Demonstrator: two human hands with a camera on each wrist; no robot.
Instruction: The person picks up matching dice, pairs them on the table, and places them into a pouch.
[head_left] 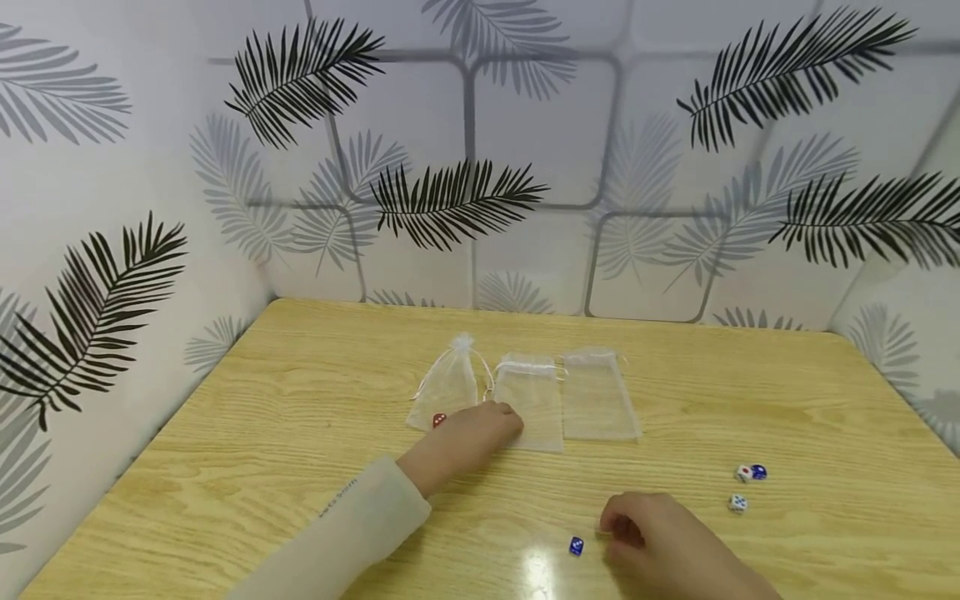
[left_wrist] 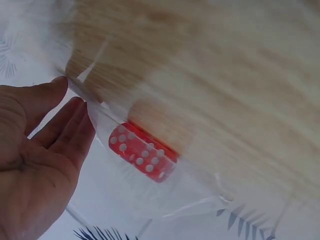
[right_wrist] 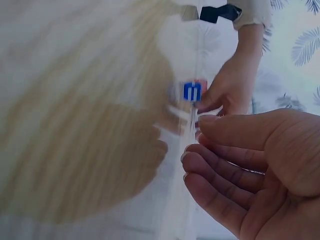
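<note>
My left hand (head_left: 468,437) rests over the lower left of the middle white mesh drawstring bag (head_left: 532,408). In the left wrist view, thumb and fingertips stand slightly apart at sheer fabric. Beside it lies the left drawstring bag (head_left: 453,379), gathered at its neck, with a red die (head_left: 439,419) inside; that red die (left_wrist: 143,151) shows through the mesh in the left wrist view. My right hand (head_left: 656,537) hovers low over the table, fingers loosely bent, nothing between them. Just left of its fingertips sits a blue die (head_left: 576,546); the right wrist view shows it (right_wrist: 192,92) beyond the thumb.
A third flat mesh bag (head_left: 600,400) lies right of the middle one. On the table's right are a white die with a red dot (head_left: 744,473), a blue die (head_left: 759,472) touching or close to it, and another white die (head_left: 738,503). A leaf-patterned wall (head_left: 532,250) bounds the back.
</note>
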